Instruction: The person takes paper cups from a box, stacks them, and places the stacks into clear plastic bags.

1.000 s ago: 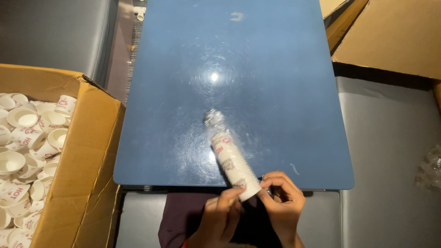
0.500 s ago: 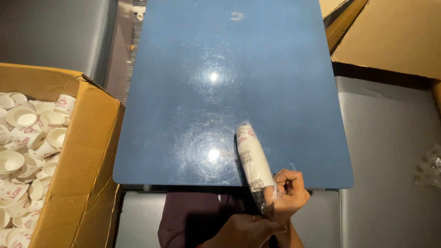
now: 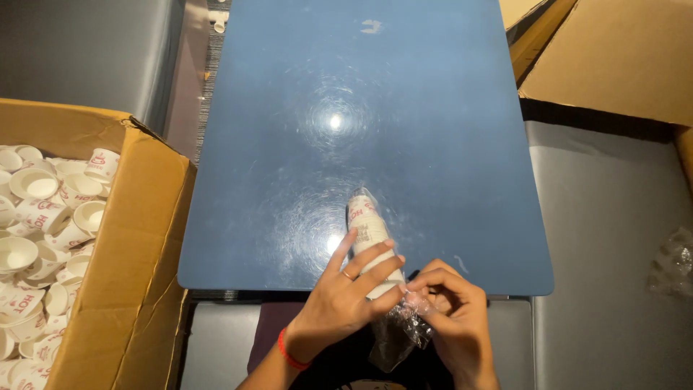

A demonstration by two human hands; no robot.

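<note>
A stack of white paper cups point(image 3: 367, 227) in a clear plastic sleeve lies on the near edge of the blue table point(image 3: 404, 108), pointing away from me. My left hand point(image 3: 345, 300) grips the stack around its near half, fingers laid across it. My right hand point(image 3: 451, 318) pinches the loose crumpled end of the plastic sleeve point(image 3: 401, 332), which hangs below the table edge over my lap.
An open cardboard box point(image 3: 123, 289) full of several loose white paper cups point(image 3: 36, 217) stands at the left. Another cardboard box point(image 3: 613, 58) sits at the upper right. Crumpled clear plastic point(image 3: 671, 263) lies on the grey surface at the right.
The cup stack has swung back toward the table's middle. My left hand has come up from below and taken hold of it, while my right hand moved to the sleeve's loose end.
</note>
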